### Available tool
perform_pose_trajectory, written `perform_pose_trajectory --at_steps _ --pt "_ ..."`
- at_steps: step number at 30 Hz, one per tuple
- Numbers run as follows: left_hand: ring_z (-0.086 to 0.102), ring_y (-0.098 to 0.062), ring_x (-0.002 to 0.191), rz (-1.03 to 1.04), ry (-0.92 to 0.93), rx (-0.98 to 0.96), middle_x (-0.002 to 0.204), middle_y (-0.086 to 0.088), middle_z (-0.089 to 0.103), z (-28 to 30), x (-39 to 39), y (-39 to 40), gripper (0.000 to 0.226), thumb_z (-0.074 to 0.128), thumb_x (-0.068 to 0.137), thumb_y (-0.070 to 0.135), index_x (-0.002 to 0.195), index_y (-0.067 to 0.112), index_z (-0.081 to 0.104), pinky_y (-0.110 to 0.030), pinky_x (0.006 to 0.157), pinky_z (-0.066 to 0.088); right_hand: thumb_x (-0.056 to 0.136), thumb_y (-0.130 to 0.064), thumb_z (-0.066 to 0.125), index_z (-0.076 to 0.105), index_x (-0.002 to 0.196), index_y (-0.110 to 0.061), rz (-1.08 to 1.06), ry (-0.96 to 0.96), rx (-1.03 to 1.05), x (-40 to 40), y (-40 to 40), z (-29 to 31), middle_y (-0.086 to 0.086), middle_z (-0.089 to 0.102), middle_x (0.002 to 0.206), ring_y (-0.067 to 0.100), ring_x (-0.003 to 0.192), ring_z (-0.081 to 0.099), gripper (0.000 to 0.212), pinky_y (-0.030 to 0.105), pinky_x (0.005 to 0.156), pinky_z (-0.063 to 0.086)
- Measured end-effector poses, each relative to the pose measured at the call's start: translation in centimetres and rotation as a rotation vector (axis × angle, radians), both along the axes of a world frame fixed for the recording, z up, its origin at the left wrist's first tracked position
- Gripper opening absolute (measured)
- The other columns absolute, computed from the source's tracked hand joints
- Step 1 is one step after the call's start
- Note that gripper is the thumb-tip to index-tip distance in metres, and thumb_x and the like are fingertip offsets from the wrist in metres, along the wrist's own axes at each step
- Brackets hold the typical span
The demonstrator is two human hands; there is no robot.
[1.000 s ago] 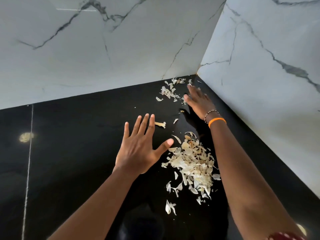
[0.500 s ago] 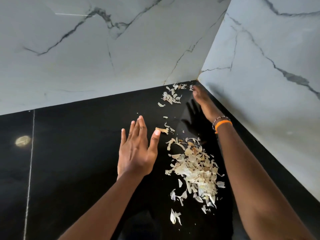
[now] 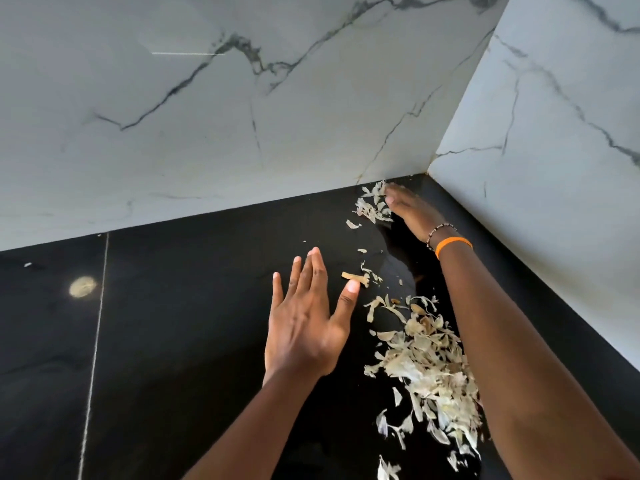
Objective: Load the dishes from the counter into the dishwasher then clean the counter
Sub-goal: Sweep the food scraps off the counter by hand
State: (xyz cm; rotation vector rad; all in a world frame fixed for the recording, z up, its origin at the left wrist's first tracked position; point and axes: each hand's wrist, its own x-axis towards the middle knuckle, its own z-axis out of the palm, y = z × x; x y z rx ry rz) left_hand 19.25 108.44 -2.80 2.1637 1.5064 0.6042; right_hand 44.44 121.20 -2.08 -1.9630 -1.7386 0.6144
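The black counter (image 3: 173,341) runs into a far right corner between two white marble walls (image 3: 242,116), and no dishes are in view, so the work in hand looks like clearing the counter. The largest thing on it is a heap of dry garlic-like peels (image 3: 429,372), lying near and right, stretched from near to far beside the right forearm. A smaller cluster of peels (image 3: 372,206) sits far right, close to the corner and touching the back wall. The right hand (image 3: 412,213), fingers straight and flat, lies just right of that cluster and is the nearer hand to it; a sweep toward the near side would carry it into the heap. The left hand (image 3: 304,327) hovers open, fingers straight, left of the heap, thumb tip beside a small stem piece (image 3: 355,277).
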Motion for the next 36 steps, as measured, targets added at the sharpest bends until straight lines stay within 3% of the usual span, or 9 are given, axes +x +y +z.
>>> perform_pose_trajectory --at_steps 3,6,10,15,18,22,26,29,36 --pt "-0.009 -0.007 0.144 -0.004 0.004 -0.002 0.158 0.005 0.002 0.2 0.0 -0.1 0.096 -0.019 0.072 0.073 0.150 0.018 -0.007 -0.030 0.117 -0.012 0.093 -0.046 0.038 0.068 0.110 -0.016 0.040 0.331 0.076 -0.4 -2.5 0.6 0.007 0.060 0.127 0.014 0.122 0.053 0.045 0.031 0.110 0.033" --pt "-0.010 -0.008 0.145 -0.006 0.007 -0.007 0.158 0.004 0.001 0.2 0.0 -0.1 0.095 -0.017 0.073 0.074 0.150 0.018 -0.009 -0.031 0.117 -0.013 0.084 -0.043 0.043 0.070 0.085 -0.013 -0.131 0.545 0.261 -0.3 -3.1 2.3 0.011 0.069 0.099 0.012 0.082 0.067 0.040 0.026 0.088 0.047" --pt "-0.010 -0.008 0.144 -0.017 0.011 -0.006 0.158 0.005 0.000 0.4 0.0 -0.2 0.093 -0.014 0.074 0.073 0.149 0.018 -0.012 -0.032 0.116 -0.013 0.100 -0.025 0.034 0.049 0.127 0.003 -0.125 0.335 0.142 -1.0 -0.4 2.3 0.019 0.046 0.138 0.025 0.128 0.042 0.042 0.038 0.110 0.027" --pt "-0.013 -0.009 0.144 -0.025 0.026 -0.008 0.158 0.006 -0.003 0.5 0.0 -0.1 0.093 -0.014 0.073 0.074 0.148 0.019 -0.014 -0.033 0.117 -0.014 0.093 -0.046 0.013 0.031 0.141 -0.019 0.047 -0.323 -0.091 -2.7 1.8 -0.4 0.002 0.023 0.152 0.018 0.142 0.016 0.058 0.047 0.118 0.007" --pt "-0.013 -0.009 0.144 -0.028 0.036 -0.007 0.158 0.005 -0.003 0.4 0.0 0.0 0.093 -0.014 0.074 0.074 0.148 0.019 -0.015 -0.033 0.116 -0.015 0.100 -0.035 0.023 0.041 0.137 -0.012 0.078 -0.170 -0.035 -2.4 0.7 0.4 0.006 0.033 0.147 0.019 0.138 0.027 0.046 0.042 0.116 0.016" --pt "-0.012 -0.010 0.144 -0.035 0.029 -0.005 0.158 0.005 -0.002 0.4 0.0 -0.1 0.093 -0.013 0.074 0.074 0.149 0.018 -0.013 -0.034 0.117 -0.013 0.087 -0.052 0.035 0.070 0.094 -0.017 0.084 0.271 -0.037 -1.3 -1.7 2.2 0.003 0.060 0.119 0.014 0.115 0.051 0.050 0.031 0.104 0.030" --pt "-0.012 -0.011 0.144 -0.036 0.019 -0.007 0.158 0.005 -0.001 0.4 0.0 -0.1 0.093 -0.012 0.074 0.074 0.149 0.018 -0.012 -0.035 0.117 -0.013 0.099 -0.034 0.034 0.056 0.118 0.003 0.003 0.131 -0.017 -1.3 -0.6 2.4 0.019 0.045 0.136 0.027 0.129 0.040 0.046 0.038 0.112 0.024" --pt "-0.013 -0.010 0.144 -0.030 0.032 -0.004 0.158 0.006 -0.002 0.4 0.0 -0.1 0.094 -0.014 0.073 0.074 0.149 0.019 -0.013 -0.034 0.117 -0.014 0.100 -0.040 0.026 0.033 0.139 -0.002 -0.031 0.004 -0.094 -2.5 1.7 1.5 0.007 0.017 0.154 0.020 0.141 0.019 0.055 0.033 0.114 0.015" --pt "-0.013 -0.011 0.144 -0.030 0.045 -0.002 0.158 0.005 -0.001 0.3 0.0 -0.1 0.094 -0.013 0.074 0.074 0.149 0.018 -0.012 -0.035 0.118 -0.013 0.098 -0.043 0.033 0.058 0.122 -0.011 -0.015 0.002 -0.024 -2.2 0.4 1.6 0.008 0.049 0.135 0.023 0.126 0.046 0.046 0.035 0.106 0.032"
